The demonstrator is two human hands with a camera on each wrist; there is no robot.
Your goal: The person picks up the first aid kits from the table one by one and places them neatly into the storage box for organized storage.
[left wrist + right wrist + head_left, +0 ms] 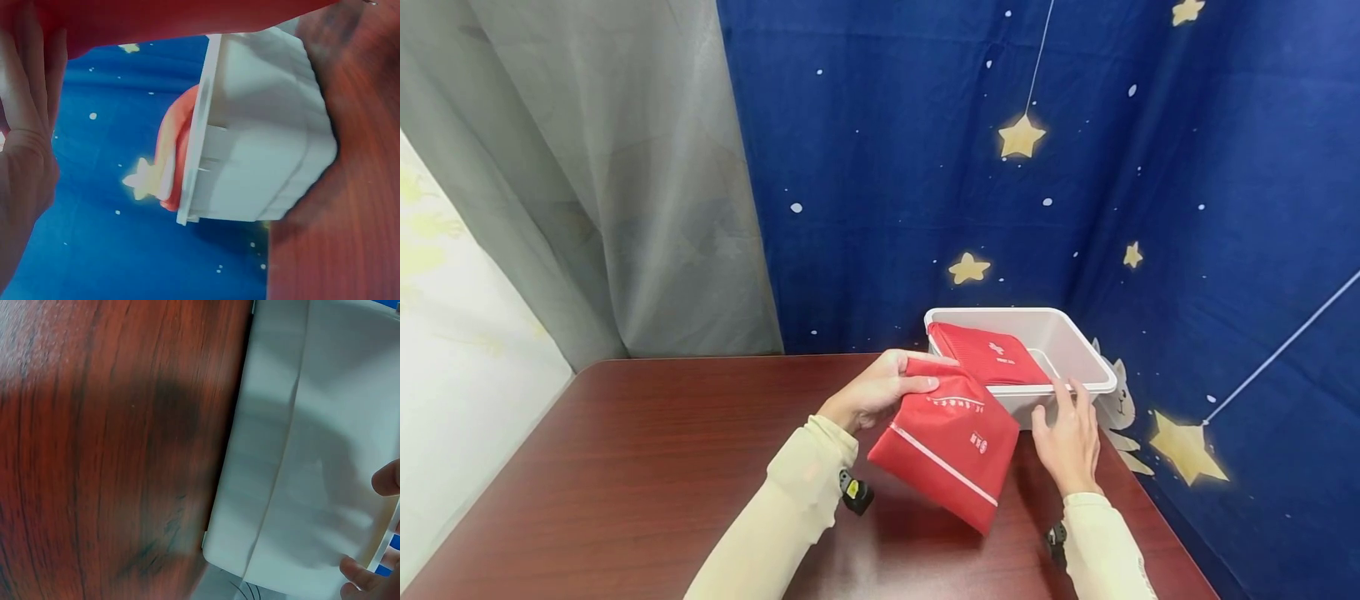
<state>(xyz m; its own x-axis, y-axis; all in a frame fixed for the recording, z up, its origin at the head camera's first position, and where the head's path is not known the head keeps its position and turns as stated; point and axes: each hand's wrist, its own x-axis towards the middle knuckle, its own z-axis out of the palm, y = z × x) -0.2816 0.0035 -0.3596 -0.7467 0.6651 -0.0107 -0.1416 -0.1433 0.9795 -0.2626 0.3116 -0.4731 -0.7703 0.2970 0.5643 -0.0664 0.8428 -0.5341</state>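
A red fabric pouch with white print and a white zip-like stripe hangs tilted above the table in the head view. My left hand grips its upper edge, thumb on the near face. Behind it, a second red pouch leans inside the left part of a white plastic bin. My right hand is at the bin's front right, its fingertips at the rim and its fingers loosely bent. In the right wrist view, the thumb and some fingers appear beside the bin's outer wall.
The reddish-brown wooden table extends to the left. A blue curtain with stars hangs close behind and to the right of the bin. A grey curtain hangs behind the table's left part. Black wrist-worn devices sit at both cuffs.
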